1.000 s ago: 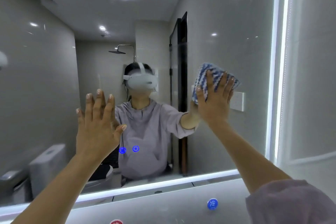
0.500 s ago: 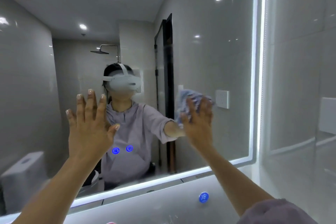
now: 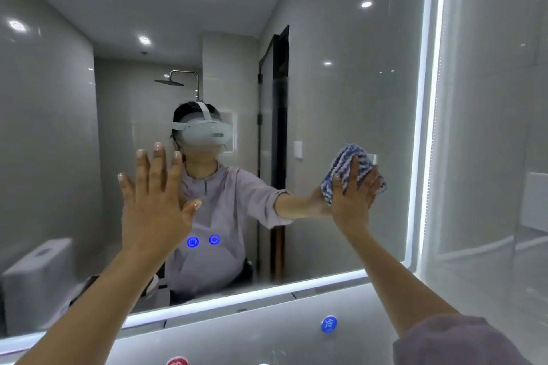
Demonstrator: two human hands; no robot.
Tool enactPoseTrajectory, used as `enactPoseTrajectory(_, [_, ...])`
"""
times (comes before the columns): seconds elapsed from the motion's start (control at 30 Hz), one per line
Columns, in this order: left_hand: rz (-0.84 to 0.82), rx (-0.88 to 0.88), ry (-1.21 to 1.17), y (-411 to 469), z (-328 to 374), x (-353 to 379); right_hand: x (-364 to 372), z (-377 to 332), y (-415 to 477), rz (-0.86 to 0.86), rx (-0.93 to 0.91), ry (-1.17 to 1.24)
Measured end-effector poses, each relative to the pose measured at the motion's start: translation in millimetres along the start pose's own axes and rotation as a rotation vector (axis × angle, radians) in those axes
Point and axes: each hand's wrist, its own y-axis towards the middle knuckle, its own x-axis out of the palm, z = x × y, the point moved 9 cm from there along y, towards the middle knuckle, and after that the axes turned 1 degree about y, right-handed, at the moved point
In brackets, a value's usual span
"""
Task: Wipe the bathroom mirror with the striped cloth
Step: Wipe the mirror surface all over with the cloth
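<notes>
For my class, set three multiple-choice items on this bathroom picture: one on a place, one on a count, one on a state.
1. Where on the mirror is the striped cloth?
A. its left part
B. its right part
C. its top edge

2. How many blue icons glow on the glass?
A. one
B. two
C. four

3. How is the left hand?
A. in a fist
B. gripping the cloth
C. open, fingers straight

Answers:
1 B: the right hand presses it to the glass right of the middle.
2 B: a pair glows side by side.
3 C: its fingers are spread and hold nothing.
</notes>
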Motion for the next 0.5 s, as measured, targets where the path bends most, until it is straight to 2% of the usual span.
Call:
enactPoseTrajectory(0.13, [-0.017,-0.025,0.018,2.2,1.8,-2.0,0.2,0.3,-7.0,-0.032,-0.116,-0.016])
enactPoseTrajectory(0.33, [-0.021,-0.129,0.069,3.7,0.2,-0.1,15.4,12.3,-38.1,-0.152,-0.362,-0.195])
enactPoseTrajectory(0.4, [0.01,-0.135,0.076,-1.6,21.1,-2.8,19.5,19.0,-58.0,-0.129,-0.463,-0.216])
enactPoseTrajectory(0.5, [0.018,0.0,0.06,-21.8,90.7,9.0,31.6,30.9,-90.8,-0.105,-0.601,-0.216])
